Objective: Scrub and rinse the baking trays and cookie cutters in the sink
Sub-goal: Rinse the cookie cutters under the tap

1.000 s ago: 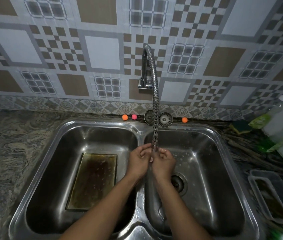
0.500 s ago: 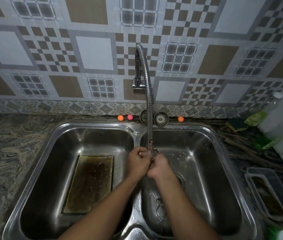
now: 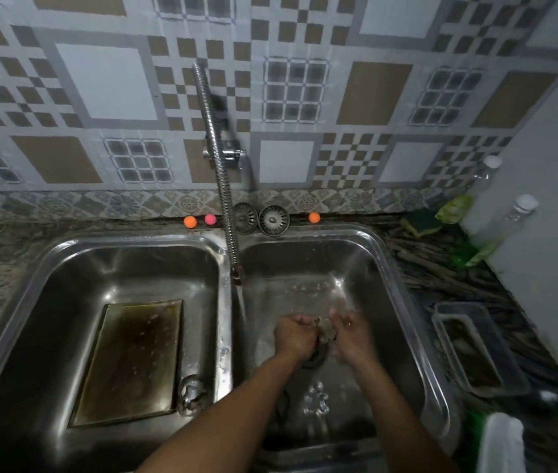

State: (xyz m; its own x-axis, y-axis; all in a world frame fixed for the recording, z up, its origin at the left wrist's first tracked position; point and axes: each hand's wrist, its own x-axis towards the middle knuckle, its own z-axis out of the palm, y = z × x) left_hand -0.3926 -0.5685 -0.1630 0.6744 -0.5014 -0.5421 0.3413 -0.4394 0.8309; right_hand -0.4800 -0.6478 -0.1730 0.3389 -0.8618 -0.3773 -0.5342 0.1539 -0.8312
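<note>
Double sink [image 3: 134, 238], two basins.

Left basin: one baking tray [image 3: 127, 363], brown-stained, flat on the floor. One small metal piece [image 3: 192, 394] lies just off its near right corner, too blurred to tell its shape.

Back ledge: three small balls [image 3: 190, 221], orange, pink, then orange farther right. Two strainer plugs [image 3: 273, 220] sit side by side between them. One faucet hose [image 3: 218, 165] hangs over the divider, with water running from its tip into the right basin.

Right basin: two hands over the drain.
- The left hand [image 3: 294, 336] has its fingers curled on the left edge of one small cutter [image 3: 326, 331].
- The right hand [image 3: 352, 336] has its fingers curled on the right edge.
- The cutter is pinched between them above the basin floor, just right of the stream.
- One person-shaped cutter [image 3: 315, 399] lies flat on the floor nearer the camera, between the forearms.

Right counter: one sponge [image 3: 421, 222], two clear bottles [image 3: 516, 216], one clear plastic container [image 3: 441, 322].

Change: half a second ago both hands were up at the hose tip by the divider, with the cutter right under it. Now they are lower and farther right. The tray has not moved.
</note>
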